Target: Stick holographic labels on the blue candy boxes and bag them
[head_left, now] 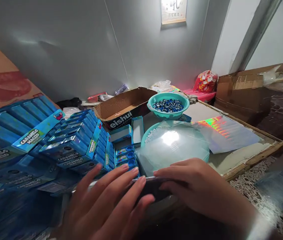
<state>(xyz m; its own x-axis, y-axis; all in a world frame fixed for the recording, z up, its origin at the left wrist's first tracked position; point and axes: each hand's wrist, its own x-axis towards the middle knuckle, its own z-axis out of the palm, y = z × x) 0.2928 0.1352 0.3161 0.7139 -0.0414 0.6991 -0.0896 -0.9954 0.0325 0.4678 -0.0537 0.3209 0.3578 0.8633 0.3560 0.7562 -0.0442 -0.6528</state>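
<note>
My right hand (193, 183) pinches the edge of a dark flat object with a pale rim (153, 187), thumb below and fingers on top; its kind is not clear. My left hand (111, 203) is spread open beside it, fingers stretched out near or on its rim; whether they touch cannot be made out. Just beyond, a clear plastic sheet (171, 150) lies over a teal basin (207, 141) with small white pieces (152, 135) in it. Small blue boxes with round cut-outs (125, 155) stand left of the basin.
Stacked blue candy boxes (74, 143) fill the left side. Behind stand an open cardboard box (121, 113) and a teal bowl (167, 115) of dark blue shiny pieces (168, 105). Holographic sheets (228, 135) lie at right, near the table's wooden edge (256, 155). Large cartons (241, 95) stand beyond.
</note>
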